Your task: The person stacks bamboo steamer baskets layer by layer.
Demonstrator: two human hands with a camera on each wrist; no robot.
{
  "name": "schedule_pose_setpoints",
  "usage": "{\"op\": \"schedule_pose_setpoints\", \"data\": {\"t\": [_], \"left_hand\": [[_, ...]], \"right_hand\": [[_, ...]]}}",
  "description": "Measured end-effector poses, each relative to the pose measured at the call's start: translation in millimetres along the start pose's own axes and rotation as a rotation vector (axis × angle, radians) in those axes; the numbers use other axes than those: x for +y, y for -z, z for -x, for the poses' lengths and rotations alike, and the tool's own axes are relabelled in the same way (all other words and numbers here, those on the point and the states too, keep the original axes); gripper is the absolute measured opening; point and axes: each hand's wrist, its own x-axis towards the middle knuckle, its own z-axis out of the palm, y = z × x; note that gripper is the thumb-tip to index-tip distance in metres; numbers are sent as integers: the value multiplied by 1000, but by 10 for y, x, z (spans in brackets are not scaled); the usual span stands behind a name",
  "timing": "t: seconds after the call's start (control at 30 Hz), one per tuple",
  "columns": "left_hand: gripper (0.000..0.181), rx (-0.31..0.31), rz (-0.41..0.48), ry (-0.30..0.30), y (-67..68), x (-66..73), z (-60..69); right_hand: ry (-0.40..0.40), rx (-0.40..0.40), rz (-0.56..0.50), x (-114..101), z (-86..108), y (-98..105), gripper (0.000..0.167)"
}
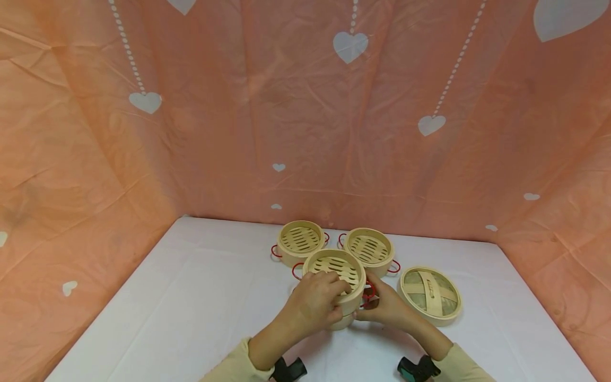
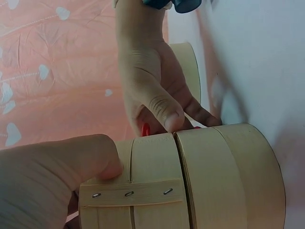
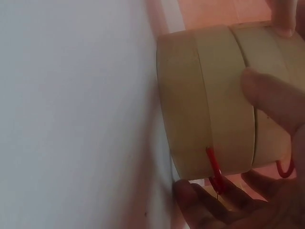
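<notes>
Two round bamboo steamer baskets stand stacked at the near middle of the table. My left hand (image 1: pixel 317 302) grips the upper steamer basket (image 2: pixel 157 157) by its near rim, thumb on the outer wall and fingers inside over the slatted floor. My right hand (image 1: pixel 387 309) curls round the right side of the stack. In the right wrist view its thumb presses near the seam between the upper basket and the lower steamer basket (image 3: pixel 200 105), and its other fingers reach round beside the red handles (image 3: pixel 214 164). The lower basket's inside is hidden.
Behind the stack are two more slatted steamer baskets, one at left (image 1: pixel 302 240) and one at right (image 1: pixel 368 248), both with red handles. A woven bamboo lid (image 1: pixel 431 293) lies right of my right hand. An orange heart-printed cloth (image 1: pixel 305 132) hangs behind the white table (image 1: pixel 200 297).
</notes>
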Motion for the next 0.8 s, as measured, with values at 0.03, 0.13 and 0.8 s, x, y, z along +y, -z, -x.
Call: {"op": "schedule_pose_setpoints", "data": {"t": [0.03, 0.13, 0.8], "left_hand": [[29, -3, -2, 1, 0, 1, 1], [28, -11, -5, 3, 2, 6, 2], [29, -17, -18, -9, 4, -21, 14]], "right_hand": [[1, 1, 0, 2, -1, 1, 97], [2, 3, 6, 8, -1, 4, 97], [-30, 17, 48, 8, -4, 21, 95]]}}
